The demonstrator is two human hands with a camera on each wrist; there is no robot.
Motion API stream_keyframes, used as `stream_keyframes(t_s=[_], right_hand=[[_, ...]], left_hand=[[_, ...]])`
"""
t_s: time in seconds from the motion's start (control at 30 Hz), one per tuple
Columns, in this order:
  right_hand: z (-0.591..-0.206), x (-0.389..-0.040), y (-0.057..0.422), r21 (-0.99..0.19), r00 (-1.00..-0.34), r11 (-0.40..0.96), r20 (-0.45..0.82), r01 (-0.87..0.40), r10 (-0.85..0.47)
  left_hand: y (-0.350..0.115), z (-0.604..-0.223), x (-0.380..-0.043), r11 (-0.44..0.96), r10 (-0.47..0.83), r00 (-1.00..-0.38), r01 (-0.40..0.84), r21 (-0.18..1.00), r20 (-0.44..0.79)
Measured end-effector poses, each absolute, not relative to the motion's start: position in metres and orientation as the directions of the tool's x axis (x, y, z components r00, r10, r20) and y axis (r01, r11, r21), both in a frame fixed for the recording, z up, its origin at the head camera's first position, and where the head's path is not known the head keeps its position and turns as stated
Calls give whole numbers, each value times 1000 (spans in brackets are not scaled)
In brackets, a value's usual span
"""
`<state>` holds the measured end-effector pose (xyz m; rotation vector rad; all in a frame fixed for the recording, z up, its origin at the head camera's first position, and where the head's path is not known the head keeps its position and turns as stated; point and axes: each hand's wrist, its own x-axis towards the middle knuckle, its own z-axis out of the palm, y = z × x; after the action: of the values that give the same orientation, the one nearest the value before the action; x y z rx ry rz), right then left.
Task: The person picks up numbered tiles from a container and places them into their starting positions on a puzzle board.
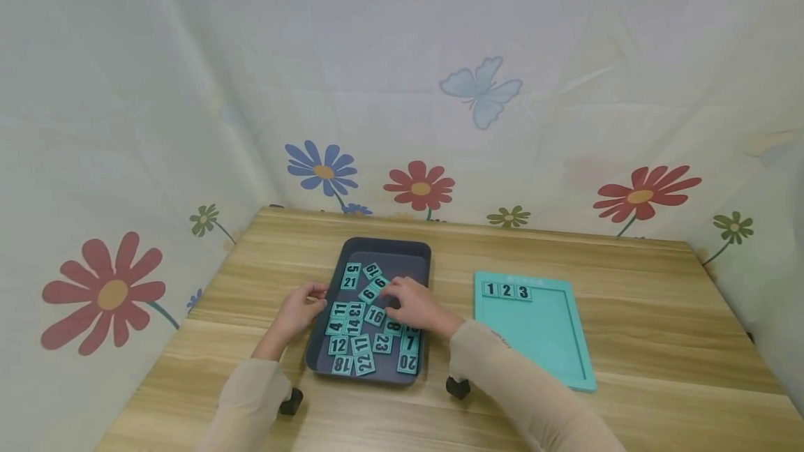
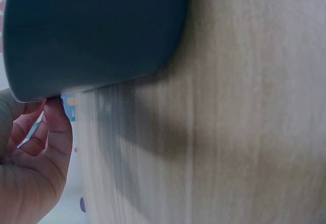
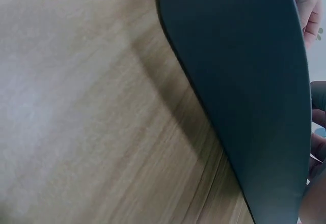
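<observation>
A dark tray [image 1: 389,247] holds several turquoise number tiles [image 1: 350,282], some standing upright to me and others turned sideways or upside down. At its left side, my left hand [image 1: 301,310] pinches the rim; the left wrist view shows the fingertips [image 2: 57,113] right at the tray's edge [image 2: 97,35]. My right hand [image 1: 414,304] reaches over the tray from the right. Its thumb and forefinger are apart, close over the tiles marked 6 or 9 [image 1: 369,293] and 16 [image 1: 375,316]. In the right wrist view the tray wall [image 3: 244,81] partly hides these fingers.
Right of the tray lies a turquoise framed board [image 1: 534,326] with tiles 1, 2 and 3 [image 1: 507,291] in a row at its top left. My right forearm overlaps its lower left corner. The wooden table [image 1: 659,340] ends at a flower-print curtain [image 1: 540,145].
</observation>
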<state>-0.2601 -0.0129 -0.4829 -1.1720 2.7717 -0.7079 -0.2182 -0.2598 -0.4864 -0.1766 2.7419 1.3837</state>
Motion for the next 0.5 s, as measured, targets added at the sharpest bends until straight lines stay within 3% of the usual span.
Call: stream_keyframes(t_s=[0.2,0.5], right_hand=[[-478,-253,-23,-430,-684,587,105,-686,-722],[-477,-238,-50,-288,-545,505,77,-814,-835]], left_hand=[[-260,-486,-218,592,-79,-991,-133,795,-107],[-261,-485,-218,596,-69,-991,-133,792,-115]])
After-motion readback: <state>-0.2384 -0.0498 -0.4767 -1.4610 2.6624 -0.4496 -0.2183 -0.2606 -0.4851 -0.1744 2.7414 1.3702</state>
